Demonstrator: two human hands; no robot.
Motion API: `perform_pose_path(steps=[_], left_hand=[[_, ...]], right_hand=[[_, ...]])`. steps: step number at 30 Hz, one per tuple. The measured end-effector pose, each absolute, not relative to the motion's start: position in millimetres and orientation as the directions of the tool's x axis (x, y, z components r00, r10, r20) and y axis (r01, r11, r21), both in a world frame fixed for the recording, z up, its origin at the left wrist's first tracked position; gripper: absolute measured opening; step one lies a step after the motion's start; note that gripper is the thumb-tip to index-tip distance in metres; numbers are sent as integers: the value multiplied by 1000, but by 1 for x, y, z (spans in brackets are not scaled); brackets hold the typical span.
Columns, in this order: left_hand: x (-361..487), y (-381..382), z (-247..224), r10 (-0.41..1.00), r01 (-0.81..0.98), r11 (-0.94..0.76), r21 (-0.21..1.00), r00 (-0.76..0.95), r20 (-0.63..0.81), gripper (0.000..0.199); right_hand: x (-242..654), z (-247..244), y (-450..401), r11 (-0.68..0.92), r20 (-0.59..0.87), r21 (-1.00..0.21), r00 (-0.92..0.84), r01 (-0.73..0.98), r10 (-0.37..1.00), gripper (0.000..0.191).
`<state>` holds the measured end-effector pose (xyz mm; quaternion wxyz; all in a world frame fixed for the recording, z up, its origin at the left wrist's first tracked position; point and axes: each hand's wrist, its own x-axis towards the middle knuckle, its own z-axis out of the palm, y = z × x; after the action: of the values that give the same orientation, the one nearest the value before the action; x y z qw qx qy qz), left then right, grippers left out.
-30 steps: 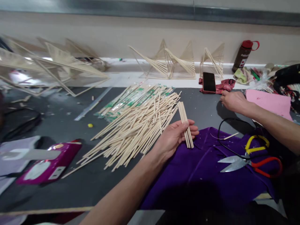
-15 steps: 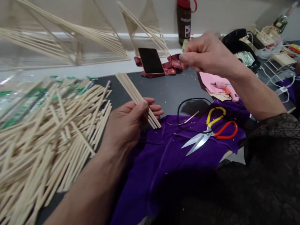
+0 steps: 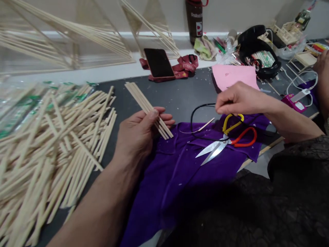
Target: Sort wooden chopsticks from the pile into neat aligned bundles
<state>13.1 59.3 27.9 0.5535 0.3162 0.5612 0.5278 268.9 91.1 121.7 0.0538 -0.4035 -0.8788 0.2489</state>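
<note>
My left hand (image 3: pixel 144 128) grips several thin wooden sticks (image 3: pixel 140 97) between thumb and fingers, held slanted above a purple cloth (image 3: pixel 169 164). My right hand (image 3: pixel 239 99) is closed, its fingers curled down between a pink sheet (image 3: pixel 235 75) and the scissors. Whatever those fingers hold, if anything, is hidden, and the hand covers the spot where the pink glue gun lay. The scissors (image 3: pixel 223 145), with one yellow and one red handle, lie partly spread on the cloth. A black cord (image 3: pixel 191 120) loops beside them, near a thin wood sliver (image 3: pixel 207 124).
A large pile of loose wooden sticks (image 3: pixel 56 147) covers the left side. A phone (image 3: pixel 158 63) rests on a red lanyard (image 3: pixel 189 65) at the back, near a dark bottle (image 3: pixel 194 22). Black headphones (image 3: pixel 259 51) lie back right. Another person's hand (image 3: pixel 323 65) shows at the right edge.
My right hand has come down from beside the lanyard to above the scissors' handles and over the glue gun. My left hand keeps its sticks. The view has shifted slightly.
</note>
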Motion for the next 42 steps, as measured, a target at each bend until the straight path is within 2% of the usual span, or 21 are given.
perform_pose_path(steps=[5,8,12,17,21,23,26,28,29,31,33,35,37,39,42], left_hand=[[13,61,24,941,-254,223,941,-194,-276,9],[13,62,23,943,-248,230,941,-180,-279,10],[13,62,24,938,-241,244,939,-187,-291,8],[14,64,24,928,-227,247,942,-225,-297,6],[13,68,18,925,-215,241,947,-243,-291,9],[12,69,16,930,-219,229,948,-240,-280,9],[12,69,14,929,-215,218,952,-254,-270,7],[11,69,14,931,-212,217,953,-248,-267,7],[11,69,14,934,-214,215,953,-241,-264,8],[12,68,14,938,-222,203,954,-234,-255,8],[12,68,15,938,-224,193,955,-244,-247,6],[14,68,17,932,-223,199,954,-258,-255,5],[16,67,20,926,-225,213,951,-265,-270,6],[17,67,23,924,-228,213,950,-268,-272,7],[18,66,24,920,-224,219,950,-277,-278,7]], right_hand=[[312,95,91,500,-155,-210,-534,840,831,20],[333,83,92,483,-209,-114,-496,868,843,26],[343,65,89,524,-221,-45,-520,850,825,34],[347,51,90,584,-139,-23,-581,811,802,34],[351,43,96,609,-109,2,-605,793,788,25],[351,42,100,616,-50,-101,-623,781,781,17],[353,50,101,554,98,-477,-586,682,805,10],[357,62,98,452,196,-708,-463,543,864,13],[360,69,94,407,229,-783,-391,470,891,16],[368,82,84,358,247,-866,-324,348,913,20],[379,90,72,304,155,-895,-411,327,898,22],[388,90,62,253,-27,-864,-541,435,841,19],[394,82,55,278,-181,-741,-580,612,794,13],[395,69,53,358,-222,-571,-558,739,800,4],[394,52,54,429,-222,-401,-540,810,812,12]])
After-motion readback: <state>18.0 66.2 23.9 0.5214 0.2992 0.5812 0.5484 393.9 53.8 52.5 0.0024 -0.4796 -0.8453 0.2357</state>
